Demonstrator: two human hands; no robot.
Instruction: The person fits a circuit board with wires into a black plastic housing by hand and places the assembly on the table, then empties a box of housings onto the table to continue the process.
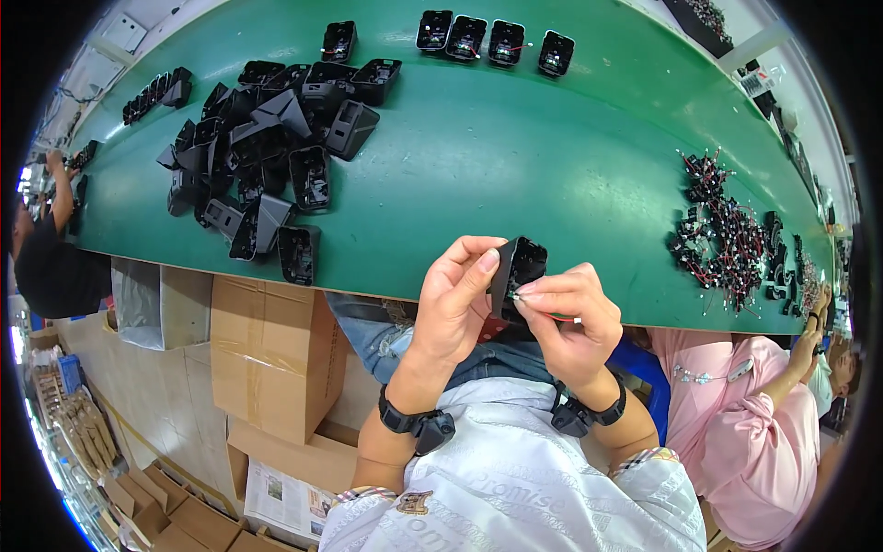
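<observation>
My left hand [452, 293] grips a small black plastic housing [529, 261] by its side wall, thumb on the outside. The housing is tilted, with its open side turned toward the right. At that opening, my right hand [578, 322] is closed in a pinch on a small wired part, mostly hidden by the fingertips. A red wire [557, 318] with a white plug end sticks out from under those fingers. Both hands are just above the table's near edge, in front of my lap.
Left on the green table [478, 138] lies a heap of black housings [267, 138]. Several wired housings [469, 37] line the far side. A pile of wired parts [722, 239] is at right, near a person in pink [736, 405]. A cardboard box [267, 359] stands below the edge.
</observation>
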